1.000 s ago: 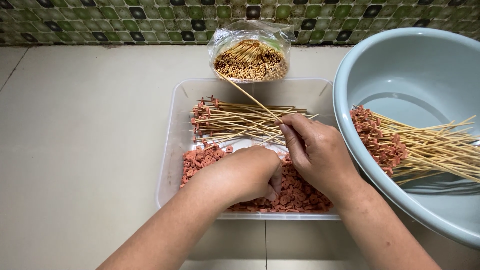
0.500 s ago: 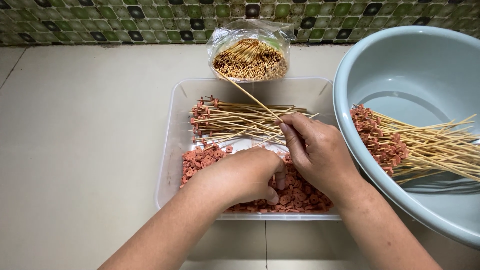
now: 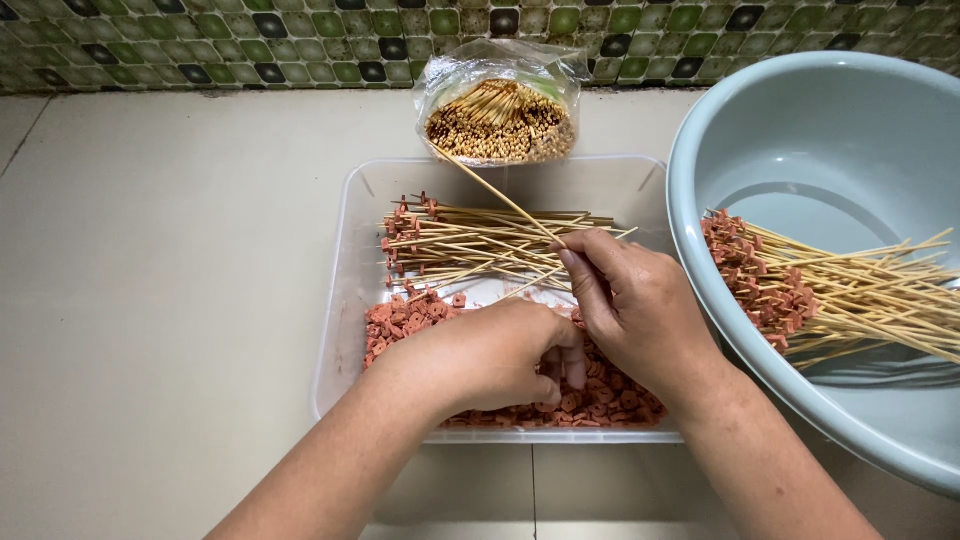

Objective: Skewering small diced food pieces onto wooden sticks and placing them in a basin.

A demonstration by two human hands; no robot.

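The left hand (image 3: 490, 355) lies curled, palm down, in the clear plastic tray (image 3: 345, 300), its fingertips buried in the heap of small red sausage slices (image 3: 410, 318) that fills the near half; whether it has actually pinched a slice is hidden under the knuckles. Just to its right, the right hand (image 3: 640, 305) pinches a single bamboo skewer (image 3: 495, 192) between thumb and fingers, the free end slanting off toward 11 o'clock, up to the bag of bare sticks (image 3: 500, 120) at the tray's 12 o'clock. The pointed end seems to sit inside the grip, very near the left fingers, so a hurried push could likely prick a fingertip or split a thin slice. The long free end could also sweep the loaded skewers (image 3: 470, 240) lying across the tray's far half, or catch the bag. At 3 o'clock the grey-blue basin (image 3: 800, 130) holds more finished skewers (image 3: 830, 295), well clear of both hands.
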